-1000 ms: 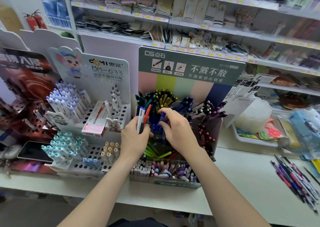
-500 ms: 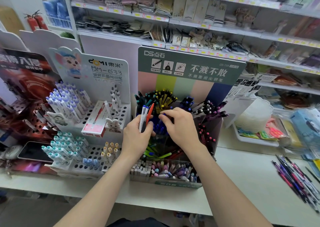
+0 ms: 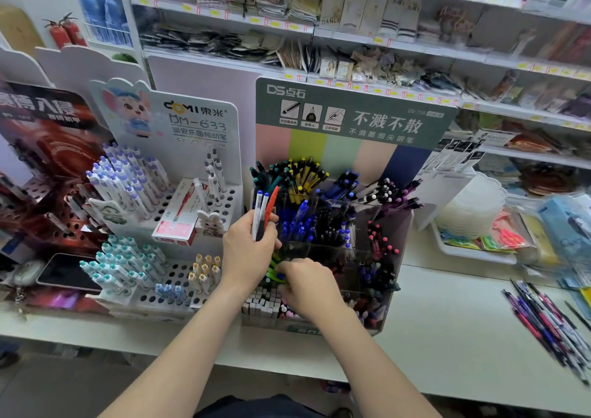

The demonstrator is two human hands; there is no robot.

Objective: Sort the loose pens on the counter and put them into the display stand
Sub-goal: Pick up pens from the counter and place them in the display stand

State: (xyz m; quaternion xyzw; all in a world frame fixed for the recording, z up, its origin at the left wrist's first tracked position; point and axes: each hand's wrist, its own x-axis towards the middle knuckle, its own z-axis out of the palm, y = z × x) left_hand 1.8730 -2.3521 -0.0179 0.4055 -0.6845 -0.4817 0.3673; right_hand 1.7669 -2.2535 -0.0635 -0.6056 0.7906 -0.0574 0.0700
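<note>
My left hand grips a small bunch of pens, white ones with blue caps and an orange one, upright in front of the clear tiered display stand. My right hand is low in the stand's front left compartment, its fingertips curled among green pens; whether it holds one is hidden. The stand's back tiers hold green, yellow, blue, black and purple pens. A pile of loose pens lies on the white counter at the far right.
A white holed pen stand with a red pen box is to the left, a phone beside it. A white tray of small goods sits right of the display. Shelves of goods rise behind.
My right hand has dropped from the upper blue-pen tier to the lower front compartment by the green pens. My left hand keeps its bunch of pens in about the same place.
</note>
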